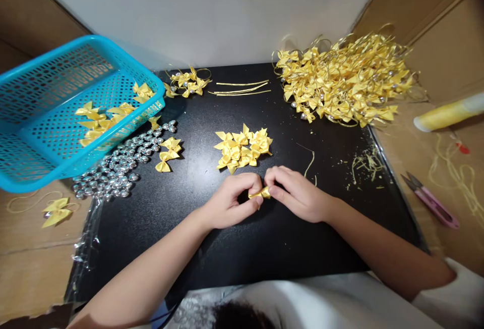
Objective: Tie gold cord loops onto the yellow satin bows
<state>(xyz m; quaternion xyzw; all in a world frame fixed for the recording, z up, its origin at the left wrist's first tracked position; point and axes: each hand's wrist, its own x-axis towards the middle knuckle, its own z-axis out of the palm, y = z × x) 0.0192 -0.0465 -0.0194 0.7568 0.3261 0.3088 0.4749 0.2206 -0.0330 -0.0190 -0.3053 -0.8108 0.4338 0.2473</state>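
Between my two hands is one yellow bow [260,194], just above the black table [242,248]. The thumb and fingers of my left hand [232,200] pinch its left side. My right hand [298,193] grips its right side, and the fingers cover part of it. Right behind my hands lies a cluster of yellow bows [242,148]. A few more bows [168,153] rest to the left, beside many silver beads [124,160].
A blue basket [81,165] with bows stands at the left. Gold cords [242,89] lie at the back. A large heap of corded bows [340,84] fills the back right. Pink snips [433,203], thread scraps [366,165] and a yellow roll [448,112] are at the right.
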